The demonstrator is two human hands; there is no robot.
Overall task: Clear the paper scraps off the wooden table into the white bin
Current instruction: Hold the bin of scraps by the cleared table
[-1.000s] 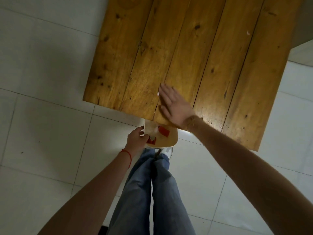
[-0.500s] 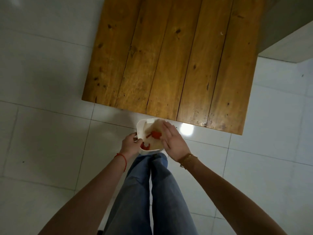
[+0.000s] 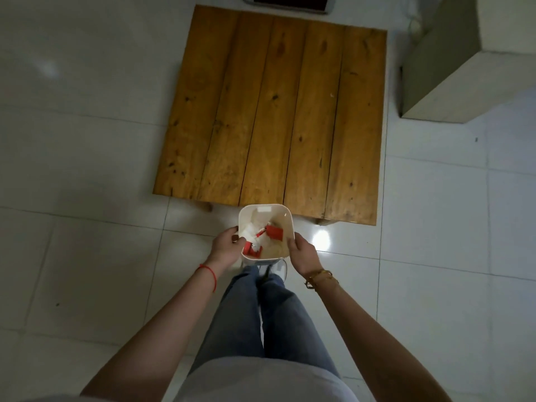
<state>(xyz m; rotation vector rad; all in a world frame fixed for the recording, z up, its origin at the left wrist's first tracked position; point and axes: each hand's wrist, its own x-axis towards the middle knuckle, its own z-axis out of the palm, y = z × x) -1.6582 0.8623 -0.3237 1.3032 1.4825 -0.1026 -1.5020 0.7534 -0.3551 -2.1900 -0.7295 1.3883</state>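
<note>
The white bin (image 3: pixel 285 216) is held in front of me, just off the near edge of the wooden table (image 3: pixel 275 111). Red and white paper scraps (image 3: pixel 265 235) lie inside it. My left hand (image 3: pixel 224 246) grips the bin's left rim with the thumb over the edge. My right hand (image 3: pixel 301 252) holds the bin's right side. The planked tabletop shows only one tiny white speck (image 3: pixel 331 95) near its right side.
A beige box-like block (image 3: pixel 452 62) stands on the tiled floor right of the table. A dark flat object with a grey rim (image 3: pixel 290 2) lies beyond the table's far edge. My legs in jeans (image 3: pixel 261 314) are below the bin.
My right hand left the tabletop, passed over the bin and now holds its right side. The view has pulled back, and the whole table is in sight.
</note>
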